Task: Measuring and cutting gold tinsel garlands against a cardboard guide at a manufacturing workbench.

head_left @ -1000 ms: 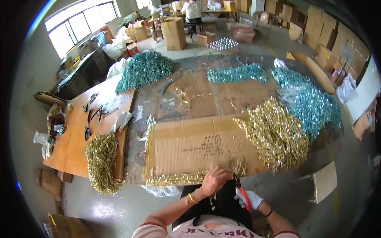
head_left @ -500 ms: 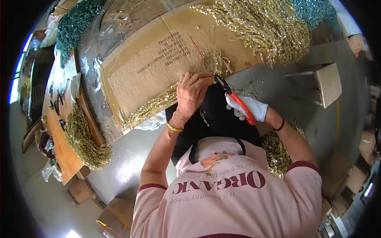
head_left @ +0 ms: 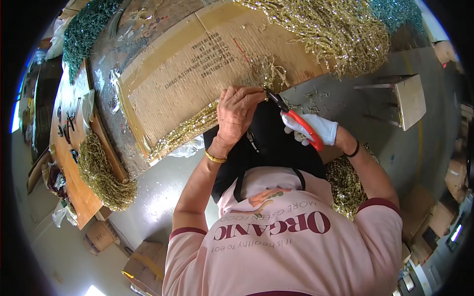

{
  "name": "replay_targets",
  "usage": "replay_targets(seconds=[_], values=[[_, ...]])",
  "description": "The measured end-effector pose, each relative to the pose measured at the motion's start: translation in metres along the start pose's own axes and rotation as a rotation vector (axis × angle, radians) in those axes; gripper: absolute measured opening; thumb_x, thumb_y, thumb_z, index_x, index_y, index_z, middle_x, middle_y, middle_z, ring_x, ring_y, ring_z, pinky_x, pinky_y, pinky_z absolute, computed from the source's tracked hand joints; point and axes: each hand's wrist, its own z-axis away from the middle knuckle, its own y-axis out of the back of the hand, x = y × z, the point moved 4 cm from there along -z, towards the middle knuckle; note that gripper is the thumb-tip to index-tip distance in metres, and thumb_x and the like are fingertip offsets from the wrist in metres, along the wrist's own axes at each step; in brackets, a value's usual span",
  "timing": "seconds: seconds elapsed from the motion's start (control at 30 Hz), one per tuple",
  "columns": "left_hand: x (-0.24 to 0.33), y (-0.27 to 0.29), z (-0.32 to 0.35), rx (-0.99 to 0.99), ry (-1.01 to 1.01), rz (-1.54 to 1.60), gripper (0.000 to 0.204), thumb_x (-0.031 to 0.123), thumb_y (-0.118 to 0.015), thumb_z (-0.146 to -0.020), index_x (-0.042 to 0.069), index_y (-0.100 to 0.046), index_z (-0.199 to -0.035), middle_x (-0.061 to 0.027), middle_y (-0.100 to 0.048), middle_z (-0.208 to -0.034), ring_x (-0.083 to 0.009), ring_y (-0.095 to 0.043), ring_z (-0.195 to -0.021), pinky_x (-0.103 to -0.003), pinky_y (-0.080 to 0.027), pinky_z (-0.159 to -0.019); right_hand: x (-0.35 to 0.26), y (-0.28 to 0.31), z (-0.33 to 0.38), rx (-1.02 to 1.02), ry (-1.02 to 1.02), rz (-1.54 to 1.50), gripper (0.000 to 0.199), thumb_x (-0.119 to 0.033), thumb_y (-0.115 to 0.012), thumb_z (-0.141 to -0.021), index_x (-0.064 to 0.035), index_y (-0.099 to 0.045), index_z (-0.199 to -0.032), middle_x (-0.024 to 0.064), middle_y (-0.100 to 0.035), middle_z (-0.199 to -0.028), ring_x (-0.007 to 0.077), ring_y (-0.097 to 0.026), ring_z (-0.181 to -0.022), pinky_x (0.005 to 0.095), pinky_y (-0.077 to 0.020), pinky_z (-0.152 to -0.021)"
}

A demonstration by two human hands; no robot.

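My bare left hand [head_left: 236, 113] is closed around a bundle of gold glittery strands [head_left: 185, 130] at the near edge of a flat cardboard sheet [head_left: 173, 74]. The bundle trails leftward from the hand along that edge. My right hand [head_left: 316, 129], in a white glove, grips red-handled cutting pliers [head_left: 305, 123]. Their dark jaws meet the strand ends beside my left fingertips. Whether the jaws are closed on a strand is too small to tell. Small gold clippings [head_left: 271, 71] lie on the cardboard just beyond the jaws.
A large heap of gold glittery strands [head_left: 345, 37] covers the cardboard's far right, beside teal strands [head_left: 400, 17]. Dark teal strands [head_left: 86, 37] hang at the far left. Another gold bunch [head_left: 103, 172] lies on a wooden board at left. A stool [head_left: 410, 101] stands at right.
My gloved right hand and the pliers' handles have shifted slightly to the right. My left hand keeps its hold on the strands, and the whole view has drifted a little.
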Motion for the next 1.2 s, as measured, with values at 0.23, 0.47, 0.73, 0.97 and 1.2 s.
replay_targets(seconds=[0.23, 0.47, 0.73, 0.97, 1.2], values=[[0.000, 0.000, -0.001, 0.000, 0.000, 0.002, 0.023, 0.000, -0.064, -0.069, 0.011, -0.063, -0.090, 0.0010, -0.064, -0.095, -0.0199, -0.057, -0.083, -0.031, -0.044, -0.072, 0.019, 0.002, -0.008, -0.049, 0.037, -0.151, 0.056, -0.055, -0.048, -0.087, -0.0030, -0.053, -0.105, 0.0031, -0.053, -0.075, 0.0082, -0.046, -0.054, 0.0219, -0.0406, -0.050], [0.001, 0.001, 0.000, 0.008, -0.007, -0.003, 0.022, 0.000, -0.064, -0.070, 0.012, -0.063, -0.089, 0.0016, -0.064, -0.096, -0.0195, -0.057, -0.082, -0.031, -0.044, -0.071, 0.000, -0.003, 0.002, 0.006, 0.005, -0.055, 0.049, -0.050, -0.048, -0.089, -0.0062, -0.049, -0.112, -0.0012, -0.048, -0.062, 0.0071, -0.044, -0.052, 0.0216, -0.0385, -0.048], [0.001, 0.000, 0.001, 0.008, -0.021, -0.010, 0.021, 0.002, -0.064, -0.071, 0.012, -0.063, -0.089, 0.0022, -0.064, -0.096, -0.0194, -0.057, -0.082, -0.031, -0.043, -0.071, 0.003, -0.002, -0.007, 0.139, 0.116, 0.090, 0.033, -0.040, -0.052, -0.090, -0.0101, -0.053, -0.104, -0.0048, -0.045, -0.066, 0.0039, -0.039, -0.050, 0.0182, -0.0332, -0.044], [0.001, -0.001, 0.000, 0.022, -0.029, -0.013, 0.022, 0.001, -0.065, -0.071, 0.012, -0.063, -0.090, 0.0017, -0.064, -0.096, -0.0202, -0.057, -0.083, -0.031, -0.043, -0.072, 0.011, 0.010, -0.016, 0.194, 0.368, 0.370, 0.044, -0.051, -0.045, -0.089, -0.0079, -0.050, -0.097, 0.0054, -0.051, -0.058, 0.0163, -0.055, -0.052, 0.0316, -0.0443, -0.049], [0.001, 0.000, 0.001, 0.002, -0.026, -0.012, 0.024, 0.001, -0.065, -0.070, 0.012, -0.063, -0.091, 0.0011, -0.064, -0.096, -0.0205, -0.057, -0.083, -0.032, -0.043, -0.072, 0.012, 0.007, -0.018, 0.122, 0.282, 0.314, 0.048, -0.052, -0.040, -0.090, -0.0076, -0.049, -0.103, 0.0100, -0.056, -0.063, 0.0256, -0.059, -0.057, 0.0367, -0.0464, -0.056]])
